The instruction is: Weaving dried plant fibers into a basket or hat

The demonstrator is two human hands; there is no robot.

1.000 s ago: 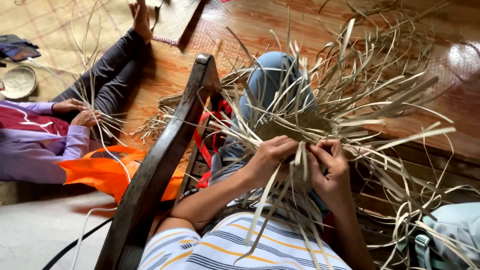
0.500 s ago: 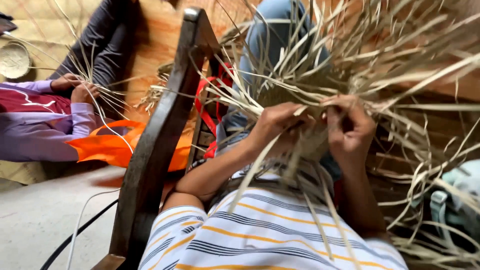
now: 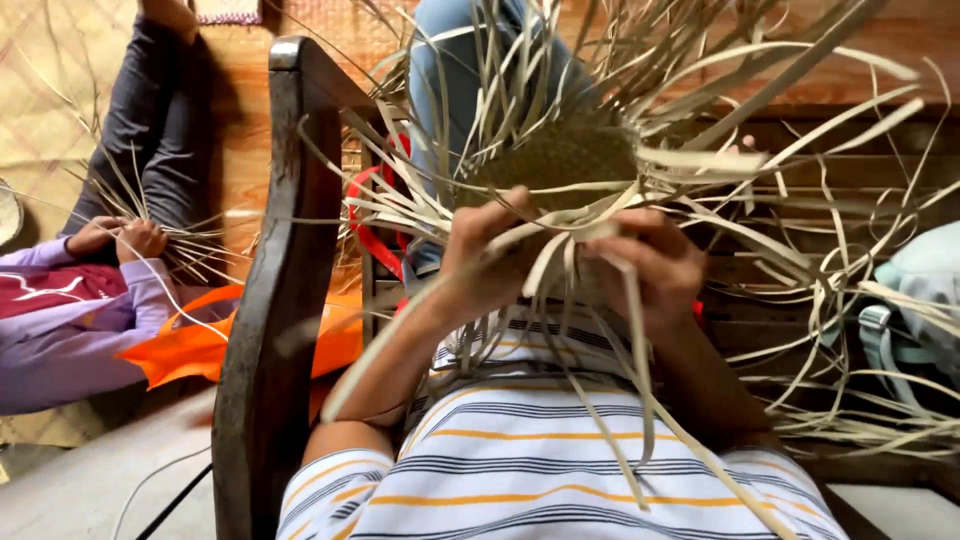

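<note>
While both hands are raised in front of the chest, they hold a woven piece made of dry, pale strips. The left hand is closed around the lower left edge of the woven piece, with several strips passing between its fingers. The right hand is also closed, gripping the lower right edge and a few loose strips which hang down over the striped shirt. The woven piece is greenish-brown and sits just above the two hands, between them and the blue-clad knee. Long loose strips spread out from it in all directions.

To the left stands a dark wooden chair frame, with a red strap near it. Further left, another person in a purple sleeve sits on the floor; the hands of that person hold a separate bundle of strips. An orange bag lies beside that person. At the right edge, a pale green bag rests near the strips.
</note>
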